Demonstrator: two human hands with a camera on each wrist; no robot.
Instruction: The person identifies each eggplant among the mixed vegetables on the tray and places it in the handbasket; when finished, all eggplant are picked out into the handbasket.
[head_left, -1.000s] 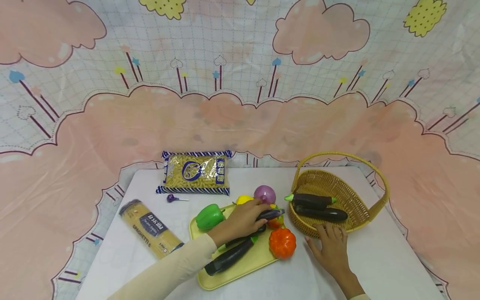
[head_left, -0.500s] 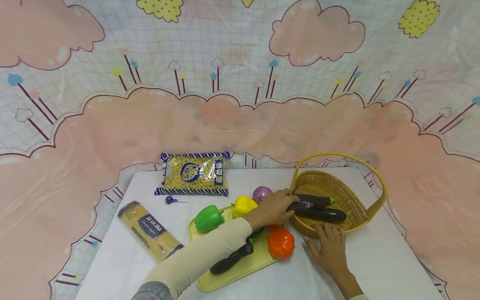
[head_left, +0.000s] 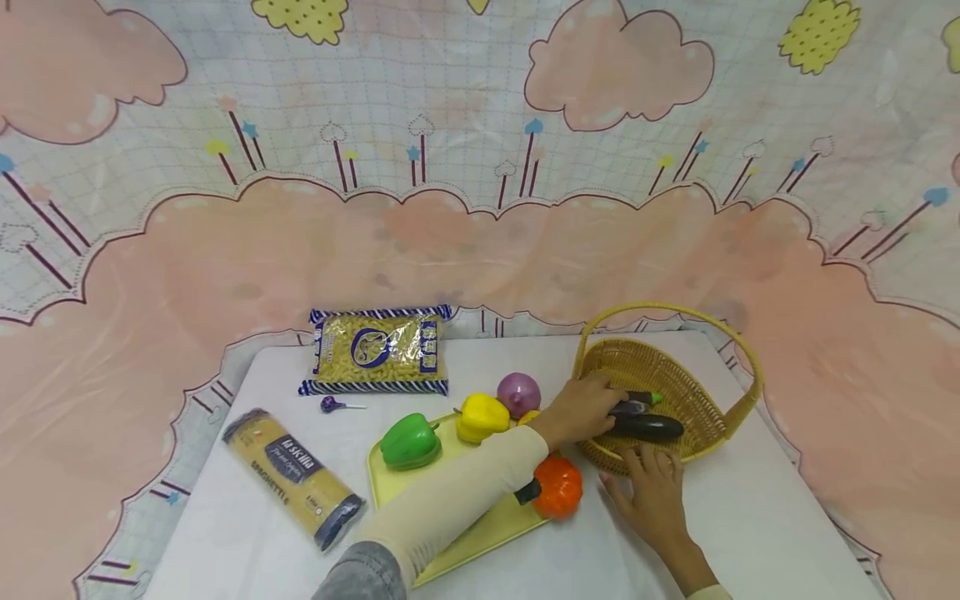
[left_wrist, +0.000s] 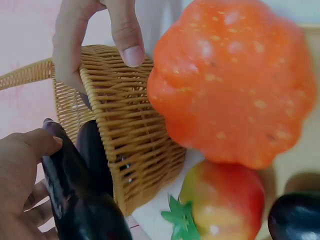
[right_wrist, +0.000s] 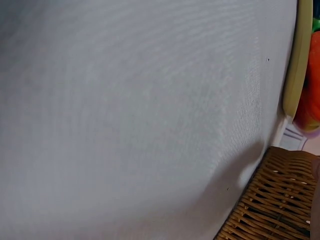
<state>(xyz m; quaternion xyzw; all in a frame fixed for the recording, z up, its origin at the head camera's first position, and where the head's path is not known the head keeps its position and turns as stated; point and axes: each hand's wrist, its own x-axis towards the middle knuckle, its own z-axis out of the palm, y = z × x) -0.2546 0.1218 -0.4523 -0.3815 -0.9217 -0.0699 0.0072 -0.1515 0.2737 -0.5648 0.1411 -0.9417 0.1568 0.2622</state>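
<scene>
Eggplant (left_wrist: 80,195) now farther over basket (left_wrist: 130,115)

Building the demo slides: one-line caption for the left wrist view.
Left hand holds an eggplant at the wicker basket, which the right hand grips, an orange pumpkin close by.

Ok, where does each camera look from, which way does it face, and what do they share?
Head: on the person's head, facing forward and down at the white table; left hand, right hand and sleeves show.
Left wrist: on that wrist, facing the basket, held eggplant and orange pumpkin; both hands show.
Right wrist: on that wrist, facing mostly white table, basket at lower right; possibly a sliver of finger.
All three share the basket; head and left wrist, both hands.
</scene>
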